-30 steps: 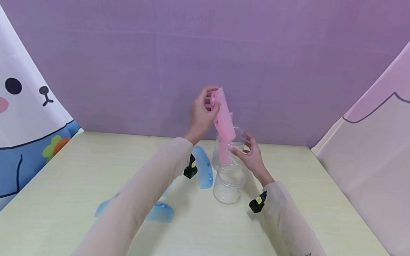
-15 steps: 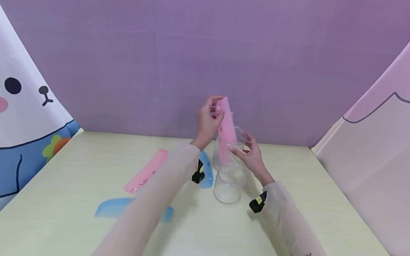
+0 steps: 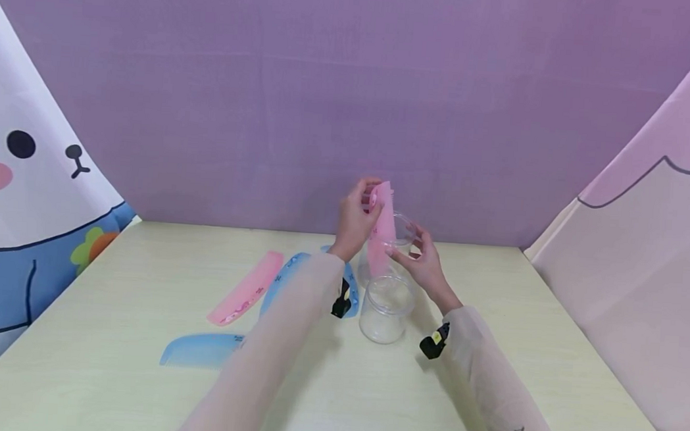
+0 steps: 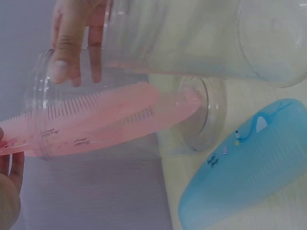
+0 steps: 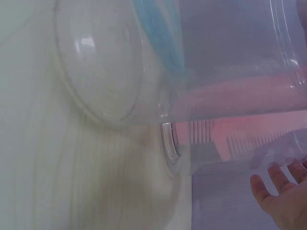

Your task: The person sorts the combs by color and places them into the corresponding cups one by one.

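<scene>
Pink and tilted, the hair comb (image 3: 384, 224) pinched in the left hand (image 3: 358, 221) sits partway inside the clear rear jar (image 3: 403, 235), beside another pink comb (image 4: 184, 108), the right hand (image 3: 425, 263) gripping the jar near its top: insertion, I'd judge, next calling for lowering and letting go.

Left grip (image 4: 8, 196), cut off at the left edge, pinches pink plastic where two pink combs (image 4: 110, 117) overlap, both running through the rim into a clear jar (image 4: 163, 139); right grip (image 4: 74, 40) holds that jar near its rim. Second clear jar (image 4: 192, 48) close alongside, contact unclear. Blue comb (image 4: 244, 163), small dark print on it, flat on the pale bench (image 4: 283, 215), purple cloth (image 4: 91, 191) behind.
</scene>
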The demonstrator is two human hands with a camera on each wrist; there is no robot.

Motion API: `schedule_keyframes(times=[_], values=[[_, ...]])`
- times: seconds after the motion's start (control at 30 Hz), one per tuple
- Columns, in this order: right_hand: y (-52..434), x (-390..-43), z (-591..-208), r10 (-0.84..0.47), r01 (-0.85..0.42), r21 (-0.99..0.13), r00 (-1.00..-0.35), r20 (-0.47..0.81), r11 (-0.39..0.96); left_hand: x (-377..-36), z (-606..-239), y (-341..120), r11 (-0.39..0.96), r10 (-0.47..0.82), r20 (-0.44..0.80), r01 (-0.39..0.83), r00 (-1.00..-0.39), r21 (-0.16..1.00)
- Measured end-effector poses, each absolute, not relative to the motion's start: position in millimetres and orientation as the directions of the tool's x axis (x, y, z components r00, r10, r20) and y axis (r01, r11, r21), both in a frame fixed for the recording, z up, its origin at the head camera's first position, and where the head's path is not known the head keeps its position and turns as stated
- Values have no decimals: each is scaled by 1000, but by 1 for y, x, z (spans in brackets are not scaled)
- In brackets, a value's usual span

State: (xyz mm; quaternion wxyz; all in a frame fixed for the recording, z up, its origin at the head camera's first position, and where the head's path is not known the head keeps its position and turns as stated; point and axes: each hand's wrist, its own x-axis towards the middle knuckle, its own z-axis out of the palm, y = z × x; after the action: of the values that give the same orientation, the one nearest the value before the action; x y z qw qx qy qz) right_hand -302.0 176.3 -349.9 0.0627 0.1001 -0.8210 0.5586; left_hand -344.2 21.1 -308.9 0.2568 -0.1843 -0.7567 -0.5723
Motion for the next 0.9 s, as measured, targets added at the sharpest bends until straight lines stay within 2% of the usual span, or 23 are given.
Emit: schedule_keyframes(times=[0.3, 0.63, 0.9], values=[[176, -302, -350, -94, -238, -902, -971, 218, 360, -343, -320, 22, 354, 24, 562, 533, -827, 768], [186, -324, -371, -80, -215, -905, -977, 200, 367, -347, -324, 22, 437, 76, 568, 539, -820, 720], [187, -327, -376, -73, -249, -885, -968, 240, 392, -347, -321, 18, 472, 103, 563, 539, -820, 698]])
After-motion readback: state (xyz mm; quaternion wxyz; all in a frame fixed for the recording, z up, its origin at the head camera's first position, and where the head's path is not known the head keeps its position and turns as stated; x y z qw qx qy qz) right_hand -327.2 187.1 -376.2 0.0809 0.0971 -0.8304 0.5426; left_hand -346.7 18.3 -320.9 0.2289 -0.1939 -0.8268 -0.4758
